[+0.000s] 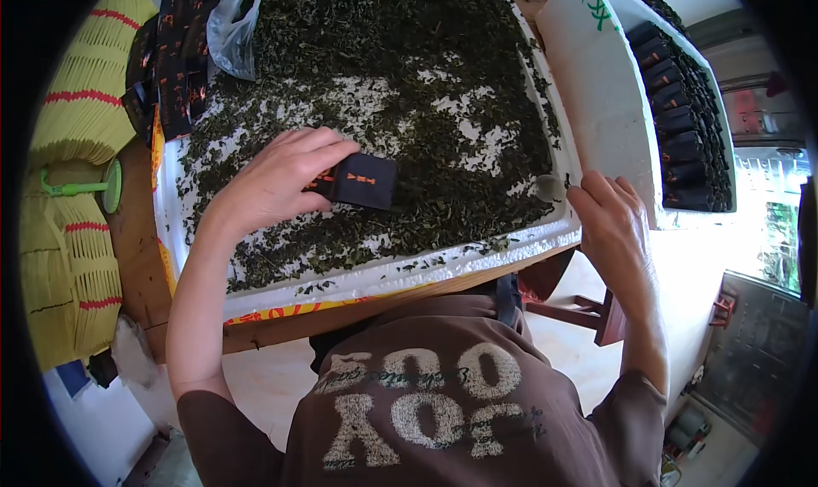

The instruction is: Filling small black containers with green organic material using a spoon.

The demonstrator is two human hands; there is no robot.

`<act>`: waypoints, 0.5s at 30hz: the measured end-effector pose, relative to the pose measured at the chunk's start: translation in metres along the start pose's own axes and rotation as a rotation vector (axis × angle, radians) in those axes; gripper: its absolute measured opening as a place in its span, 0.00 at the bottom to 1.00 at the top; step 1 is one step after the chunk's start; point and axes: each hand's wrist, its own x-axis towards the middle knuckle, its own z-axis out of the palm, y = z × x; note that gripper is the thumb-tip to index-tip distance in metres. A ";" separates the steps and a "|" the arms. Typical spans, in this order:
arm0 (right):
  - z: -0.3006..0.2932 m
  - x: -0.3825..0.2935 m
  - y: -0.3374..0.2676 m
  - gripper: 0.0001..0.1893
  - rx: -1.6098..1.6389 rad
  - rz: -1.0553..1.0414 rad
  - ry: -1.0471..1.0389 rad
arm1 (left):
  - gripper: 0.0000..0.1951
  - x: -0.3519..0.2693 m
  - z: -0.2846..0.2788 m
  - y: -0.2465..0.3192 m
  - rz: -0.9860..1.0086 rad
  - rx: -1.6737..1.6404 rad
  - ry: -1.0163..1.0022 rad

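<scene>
My left hand [287,174] grips a small black packet with orange print [365,181] by its left end. The packet lies flat over a white foam tray [409,263] spread with dark dried leaves [396,231], which look like tea. At the tray's right rim, my right hand [604,206] has its fingers curled around the end of a small spoon or scoop. The rounded, pale end [549,188] of that tool points left over the leaves. The palm side of my right hand is hidden.
Black packets [172,65] and a clear plastic bag [235,33] rest at the tray's upper left. Banded yellow paper stacks [89,97] and a green plastic item [112,185] lie further left. A foam box [607,103] with rows of black packets [674,119] stands right. A wooden stool [591,317] is below.
</scene>
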 end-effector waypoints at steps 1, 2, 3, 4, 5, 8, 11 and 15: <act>0.001 -0.001 0.000 0.06 0.026 0.000 -0.004 | 0.35 0.002 0.004 0.002 -0.001 0.001 -0.002; 0.001 -0.001 0.000 0.06 0.053 0.000 -0.008 | 0.35 0.004 0.007 0.005 -0.003 -0.024 -0.017; 0.001 -0.001 -0.001 0.06 0.054 0.000 -0.008 | 0.35 0.006 0.010 0.006 -0.005 -0.049 -0.031; -0.001 0.000 -0.002 0.07 0.075 0.013 -0.020 | 0.35 0.007 0.013 0.008 -0.007 -0.049 -0.031; -0.002 0.000 -0.004 0.09 0.095 0.026 -0.032 | 0.35 0.008 0.015 0.009 0.010 -0.053 -0.018; -0.004 -0.003 -0.008 0.08 0.097 0.042 -0.029 | 0.34 0.015 0.018 0.018 0.042 -0.057 -0.019; -0.006 -0.005 -0.017 0.08 0.151 0.048 -0.024 | 0.35 0.017 0.022 0.030 0.045 -0.063 -0.040; -0.003 -0.008 -0.025 0.08 0.158 0.059 -0.024 | 0.36 0.016 0.032 0.036 0.063 -0.070 -0.007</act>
